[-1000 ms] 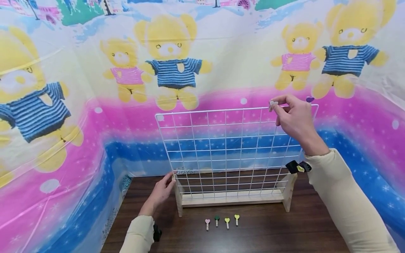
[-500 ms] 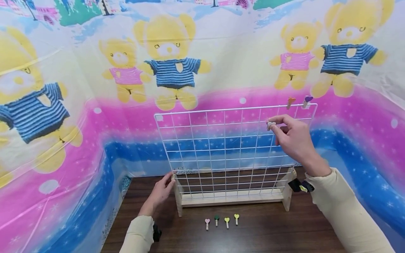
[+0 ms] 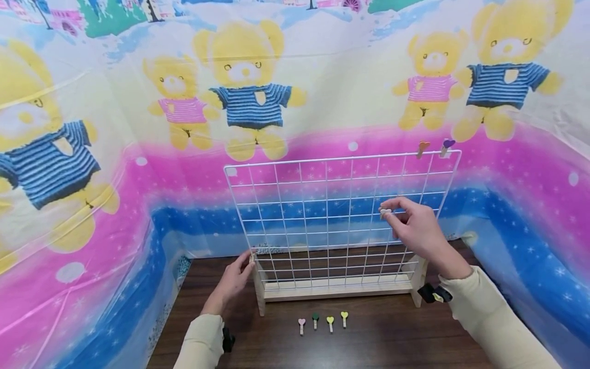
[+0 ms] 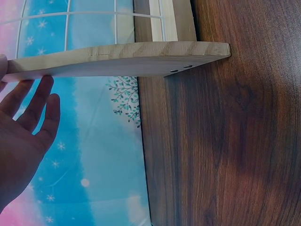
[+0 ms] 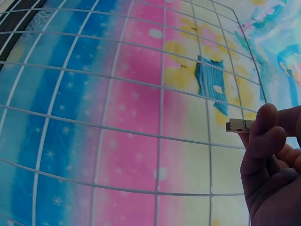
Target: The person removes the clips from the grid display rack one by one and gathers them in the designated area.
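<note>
A white wire grid [image 3: 326, 160] stands upright in a wooden base. My left hand [image 3: 232, 282] holds the base's left side panel [image 4: 117, 59], thumb on one face and fingers against the other in the left wrist view. In front of the grid's right half, my right hand [image 3: 417, 228] pinches a small clothespin with a white heart [image 3: 385, 211]. The right wrist view shows its bare wooden end [image 5: 237, 125] sticking out past the fingertips. Clipped on the grid's top bar at right are an orange-heart clothespin [image 3: 422, 149] and a purple-heart clothespin [image 3: 446, 148].
On the dark wooden table [image 3: 392, 338], before the base, lie several heart clothespins in a row: pink [image 3: 301, 326], dark green [image 3: 315, 321], yellow [image 3: 330, 324] and another yellow [image 3: 344, 319]. A bear-printed cloth [image 3: 341, 102] hangs behind and at both sides.
My right hand has come down from the grid's top bar to about mid-height, still pinching the white-heart clothespin, which uncovers the orange one. The left hand stays on the panel.
</note>
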The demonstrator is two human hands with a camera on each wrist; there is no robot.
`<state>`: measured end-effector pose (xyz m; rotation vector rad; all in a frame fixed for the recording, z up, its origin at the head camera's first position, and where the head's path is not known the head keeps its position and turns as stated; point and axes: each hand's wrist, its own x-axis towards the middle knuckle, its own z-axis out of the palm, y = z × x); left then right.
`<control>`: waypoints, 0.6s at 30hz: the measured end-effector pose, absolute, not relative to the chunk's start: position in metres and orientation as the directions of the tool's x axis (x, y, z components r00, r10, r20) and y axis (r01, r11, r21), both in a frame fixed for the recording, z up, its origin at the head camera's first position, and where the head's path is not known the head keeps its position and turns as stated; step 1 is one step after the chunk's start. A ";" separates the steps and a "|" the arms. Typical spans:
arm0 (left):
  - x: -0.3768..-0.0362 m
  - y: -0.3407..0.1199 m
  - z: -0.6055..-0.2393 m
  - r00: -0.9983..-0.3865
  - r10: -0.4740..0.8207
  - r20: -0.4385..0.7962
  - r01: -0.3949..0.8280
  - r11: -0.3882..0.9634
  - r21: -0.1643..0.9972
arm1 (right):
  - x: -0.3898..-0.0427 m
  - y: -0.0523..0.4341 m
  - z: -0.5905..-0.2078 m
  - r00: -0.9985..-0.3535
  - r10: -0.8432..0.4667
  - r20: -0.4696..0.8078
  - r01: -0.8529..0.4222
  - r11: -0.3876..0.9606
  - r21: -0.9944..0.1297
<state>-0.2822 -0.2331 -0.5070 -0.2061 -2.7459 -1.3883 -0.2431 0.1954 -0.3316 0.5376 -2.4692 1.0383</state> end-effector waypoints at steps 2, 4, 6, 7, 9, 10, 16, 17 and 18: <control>-0.282 -0.233 -0.507 -0.990 0.090 0.113 0.144 0.589 0.795 | -0.244 0.195 -0.338 -0.853 -0.195 0.484 -0.482 0.649 -0.588; -0.282 -0.233 -0.507 -0.990 0.090 0.112 0.143 0.588 0.796 | -0.245 0.195 -0.346 -0.864 -0.201 0.461 -0.470 0.650 -0.597; -0.282 -0.234 -0.506 -0.989 0.093 0.114 0.147 0.587 0.796 | -0.245 0.195 -0.354 -0.876 -0.203 0.437 -0.455 0.650 -0.609; -0.282 -0.234 -0.507 -0.989 0.094 0.116 0.149 0.586 0.796 | -0.245 0.195 -0.358 -0.882 -0.203 0.426 -0.446 0.651 -0.615; -0.281 -0.234 -0.507 -0.988 0.098 0.117 0.152 0.581 0.799 | -0.245 0.195 -0.367 -0.891 -0.203 0.406 -0.433 0.649 -0.626; -0.281 -0.234 -0.506 -0.988 0.100 0.116 0.153 0.579 0.801 | -0.245 0.195 -0.371 -0.894 -0.203 0.400 -0.428 0.652 -0.626; -0.281 -0.233 -0.507 -0.988 0.104 0.115 0.154 0.572 0.805 | -0.246 0.195 -0.404 -0.905 -0.208 0.371 -0.414 0.635 -0.652; -0.281 -0.233 -0.507 -0.988 0.104 0.116 0.155 0.575 0.803 | -0.247 0.195 -0.410 -0.904 -0.212 0.371 -0.417 0.630 -0.656; -0.281 -0.233 -0.507 -0.988 0.102 0.116 0.154 0.576 0.803 | -0.247 0.194 -0.415 -0.903 -0.217 0.371 -0.420 0.631 -0.653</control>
